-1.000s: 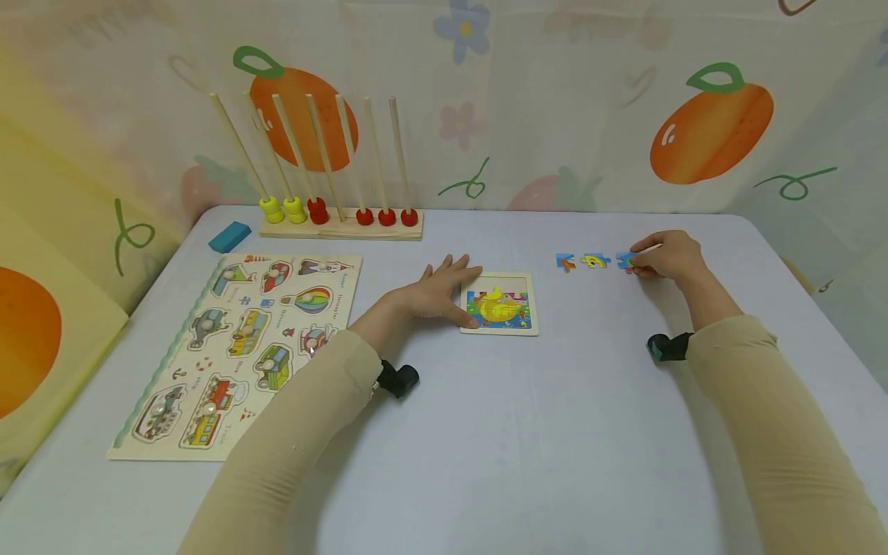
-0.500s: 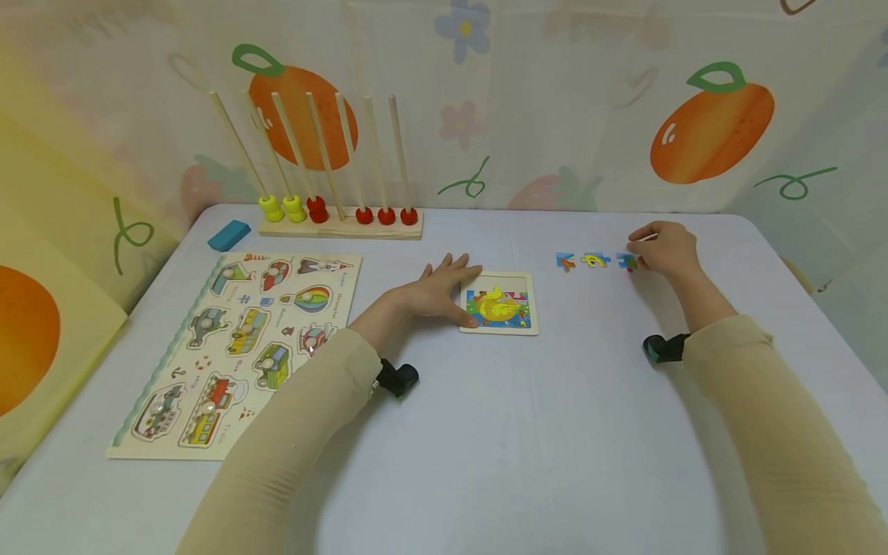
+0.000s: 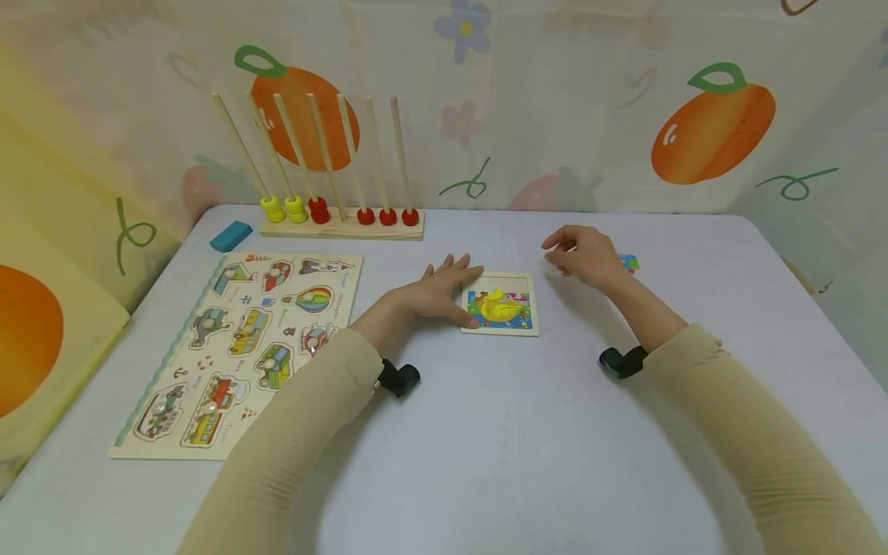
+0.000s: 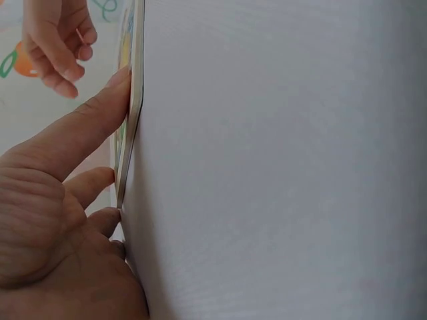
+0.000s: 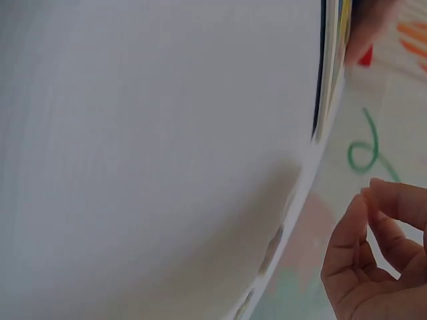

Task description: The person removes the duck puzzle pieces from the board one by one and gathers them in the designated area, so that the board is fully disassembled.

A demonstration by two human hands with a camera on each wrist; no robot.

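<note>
My left hand (image 3: 438, 294) lies at the left side of a small wooden tray puzzle (image 3: 535, 312) with a yellow duck picture. Its fingers are spread, and the thumb (image 4: 100, 117) rests on the tray's edge. The top strip of the tray shows bare wood. My right hand (image 3: 586, 254) hovers over the table to the right of the tray, fingers loosely bent. In the right wrist view its thumb and index fingertips come together with nothing visible between them. One blue puzzle piece (image 3: 629, 263) shows behind that hand, which hides the other loose pieces in the head view.
A large vehicle peg puzzle board (image 3: 166, 370) lies at the left, partly under my left forearm. Behind it stand a blue block (image 3: 230, 236) and a wooden peg rack (image 3: 347, 229) with yellow and red beads. A printed curtain (image 3: 555, 108) borders the table's back.
My right hand has let go of the blue piece at the right end of the row, lifted, and moved left across the loose pieces. My left hand has stayed on the tray.
</note>
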